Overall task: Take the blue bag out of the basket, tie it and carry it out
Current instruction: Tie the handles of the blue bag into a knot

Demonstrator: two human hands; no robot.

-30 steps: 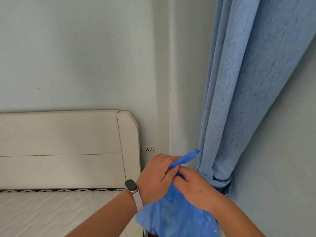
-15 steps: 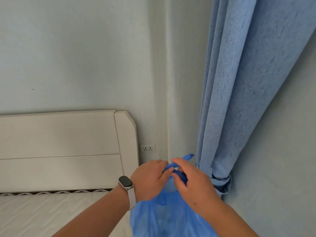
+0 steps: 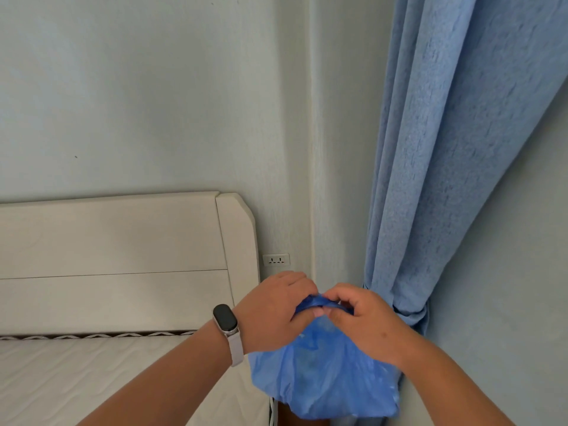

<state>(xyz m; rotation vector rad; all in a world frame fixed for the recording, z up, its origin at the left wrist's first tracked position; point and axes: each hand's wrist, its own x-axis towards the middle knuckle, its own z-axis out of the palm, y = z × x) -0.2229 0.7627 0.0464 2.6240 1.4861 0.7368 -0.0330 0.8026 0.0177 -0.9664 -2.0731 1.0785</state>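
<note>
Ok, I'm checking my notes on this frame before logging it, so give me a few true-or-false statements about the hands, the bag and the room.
1. Both hands grip the blue bag at its top. True.
2. The watch is on the right wrist. False: it is on the left.
3. The curtain is blue. True.
4. The bag rests on the mattress. False: it hangs from the left hand and right hand.

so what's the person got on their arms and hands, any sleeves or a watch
Both forearms are bare, with no sleeves in view. The left wrist carries a fitness band with a black oval face, a silver-toned rim and a pale strap. The right hand shows no ring or glove.
</note>
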